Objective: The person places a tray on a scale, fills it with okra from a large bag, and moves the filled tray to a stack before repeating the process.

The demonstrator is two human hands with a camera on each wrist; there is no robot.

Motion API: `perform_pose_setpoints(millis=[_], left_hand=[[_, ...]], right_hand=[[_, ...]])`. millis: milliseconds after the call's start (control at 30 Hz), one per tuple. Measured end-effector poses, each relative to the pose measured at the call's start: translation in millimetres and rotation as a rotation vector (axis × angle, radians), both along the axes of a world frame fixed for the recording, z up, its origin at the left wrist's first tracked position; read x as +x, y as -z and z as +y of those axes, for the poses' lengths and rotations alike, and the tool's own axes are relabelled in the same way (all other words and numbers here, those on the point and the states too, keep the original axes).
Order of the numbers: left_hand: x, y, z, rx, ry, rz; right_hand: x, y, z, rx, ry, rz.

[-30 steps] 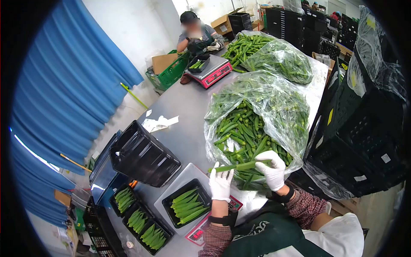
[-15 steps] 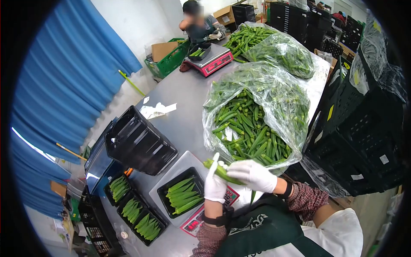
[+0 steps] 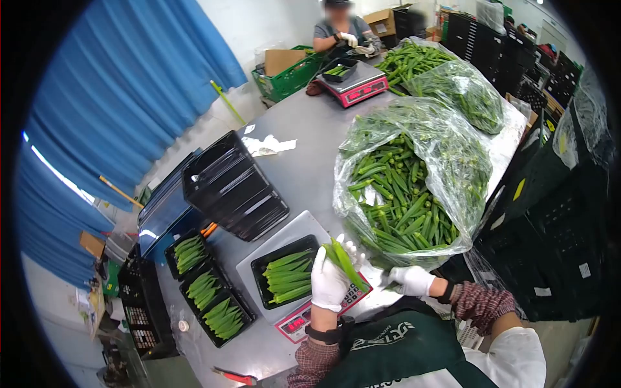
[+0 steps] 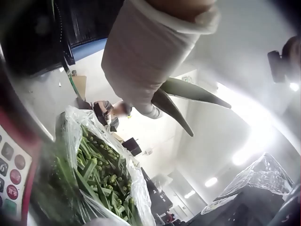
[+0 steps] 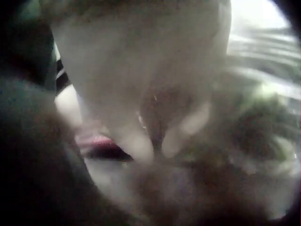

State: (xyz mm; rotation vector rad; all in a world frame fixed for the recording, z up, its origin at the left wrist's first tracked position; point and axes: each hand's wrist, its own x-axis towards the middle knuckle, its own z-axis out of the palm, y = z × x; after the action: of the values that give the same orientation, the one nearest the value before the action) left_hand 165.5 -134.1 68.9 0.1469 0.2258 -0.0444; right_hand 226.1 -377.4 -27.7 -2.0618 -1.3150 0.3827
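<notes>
My gloved left hand (image 3: 328, 283) grips okra pods (image 3: 348, 264) above the front of the red scale (image 3: 299, 325). In the left wrist view, two pod tips (image 4: 176, 113) stick out past its fingers. Just left of this hand, a black tray (image 3: 257, 284) with a row of okra sits on the scale's metal plate (image 3: 317, 226). My gloved right hand (image 3: 414, 281) is apart from the left one, low by the near edge of the clear bag (image 3: 446, 255) of loose okra. The right wrist view is blurred, and I cannot tell whether its fingertips (image 5: 143, 150) hold anything.
Several filled okra trays (image 3: 206, 291) stand at the left, near stacked black trays (image 3: 242, 187). Red-handled scissors (image 3: 236, 376) lie at the front edge. Across the table, another person (image 3: 346, 32) works by a second scale (image 3: 356, 90). Black crates (image 3: 550, 233) rise at the right.
My right hand took a pod from the bag's mouth to my left hand, then drew away to the right. The left hand now holds pods upright by itself. The view has shifted slightly.
</notes>
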Motion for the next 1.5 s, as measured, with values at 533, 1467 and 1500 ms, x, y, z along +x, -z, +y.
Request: perform_pose_setpoints(millis=[533, 1467, 1500], left_hand=[[-22.1, 3.5, -5.8, -0.027, -0.146, 0.059], [-29.1, -5.7, 18.5, -0.010, -0.289, -0.028], [-28.4, -4.1, 17.5, -0.013, -0.300, -0.008]], right_hand=[[-6.0, -158.7, 85.6, 0.440, 0.099, -0.177], [-18.8, -149.4, 110.0, 0.283, 0.316, 0.191], [-20.4, -150.2, 111.7, 0.283, 0.317, 0.191]])
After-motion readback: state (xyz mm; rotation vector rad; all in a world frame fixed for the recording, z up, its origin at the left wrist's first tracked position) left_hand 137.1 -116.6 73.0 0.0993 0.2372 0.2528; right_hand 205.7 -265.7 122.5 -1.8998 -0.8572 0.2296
